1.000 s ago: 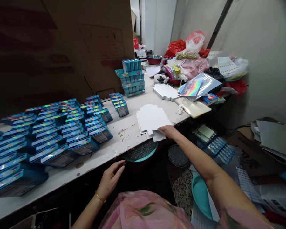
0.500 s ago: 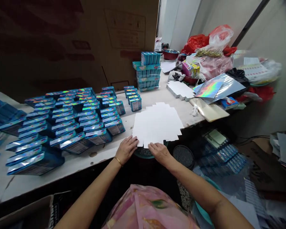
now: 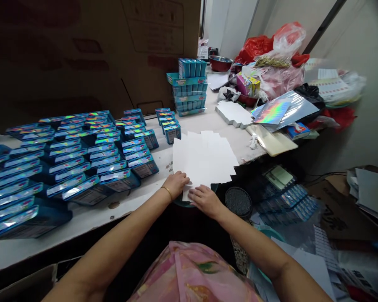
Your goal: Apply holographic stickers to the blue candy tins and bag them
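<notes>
White die-cut card blanks lie fanned out flat at the table's front edge, their stepped tabs showing around the outline. My left hand, with a gold bangle at the wrist, has its fingers closed over the near left edge of a blank. Beside it, my right hand is closed on the narrow near flap of the blank, fingers bent over it. The thumbs and undersides of both hands are mostly hidden. Under the flap, part of a teal basin shows below the table edge.
Rows of blue boxes stand on the table to the left. Stacked blue display trays are behind. A second pile of white blanks, shiny sheets and bags lie rightward. A round dark container sits lower right.
The view has shifted a little. My left hand has slid toward the right hand along the blanks' near edge. A left-hand blank now stands out more from the pile, its flap between my hands.
</notes>
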Demonstrator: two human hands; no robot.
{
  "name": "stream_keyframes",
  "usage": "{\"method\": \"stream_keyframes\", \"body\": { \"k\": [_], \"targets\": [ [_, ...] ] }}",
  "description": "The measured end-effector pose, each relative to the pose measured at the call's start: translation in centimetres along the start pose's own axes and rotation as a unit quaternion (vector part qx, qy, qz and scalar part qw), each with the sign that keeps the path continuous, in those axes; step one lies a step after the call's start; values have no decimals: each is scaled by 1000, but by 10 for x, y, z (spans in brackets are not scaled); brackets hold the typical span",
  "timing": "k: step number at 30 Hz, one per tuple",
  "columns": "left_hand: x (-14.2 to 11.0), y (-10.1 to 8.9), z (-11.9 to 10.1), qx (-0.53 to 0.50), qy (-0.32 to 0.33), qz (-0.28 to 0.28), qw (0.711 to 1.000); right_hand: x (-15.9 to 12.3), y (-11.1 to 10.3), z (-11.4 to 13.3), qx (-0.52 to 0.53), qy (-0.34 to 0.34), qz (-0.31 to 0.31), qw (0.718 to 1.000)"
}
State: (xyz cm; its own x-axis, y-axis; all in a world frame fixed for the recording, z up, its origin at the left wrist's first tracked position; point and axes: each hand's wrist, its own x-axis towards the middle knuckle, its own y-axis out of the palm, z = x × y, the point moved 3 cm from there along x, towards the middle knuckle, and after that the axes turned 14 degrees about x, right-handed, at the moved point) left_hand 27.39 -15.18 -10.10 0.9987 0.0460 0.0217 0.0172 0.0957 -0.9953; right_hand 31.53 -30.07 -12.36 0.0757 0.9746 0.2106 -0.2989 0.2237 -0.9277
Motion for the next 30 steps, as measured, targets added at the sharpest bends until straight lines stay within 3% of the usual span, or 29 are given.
{"method": "stream_keyframes", "body": {
  "k": [6, 10, 14, 18, 20, 27, 30],
  "targets": [
    [-1, 8, 9, -33, 6, -33, 999, -23, -29, -53, 37, 63, -34, 997],
    [-5, 7, 5, -36, -21, -45, 998, -5, -35, -77, 80, 91, -75, 990],
    [0, 0, -1, -8, -46, -27, 999, 38, -45, -70, 3, 86, -32, 996],
    [12, -5, -1, 1, -70, 10, 998, 71, -41, -49, -87, -2, 92, 992],
    [19, -6, -1, 9, -74, 34, 997, 77, -35, -44, -101, -30, 120, 987],
    [31, -10, -7, 25, -135, 78, 987, 74, -31, -49, -102, -13, 140, 985],
    [32, -11, -8, 26, -137, 80, 987, 58, -39, -43, -90, -12, 91, 992]
  ]
}}
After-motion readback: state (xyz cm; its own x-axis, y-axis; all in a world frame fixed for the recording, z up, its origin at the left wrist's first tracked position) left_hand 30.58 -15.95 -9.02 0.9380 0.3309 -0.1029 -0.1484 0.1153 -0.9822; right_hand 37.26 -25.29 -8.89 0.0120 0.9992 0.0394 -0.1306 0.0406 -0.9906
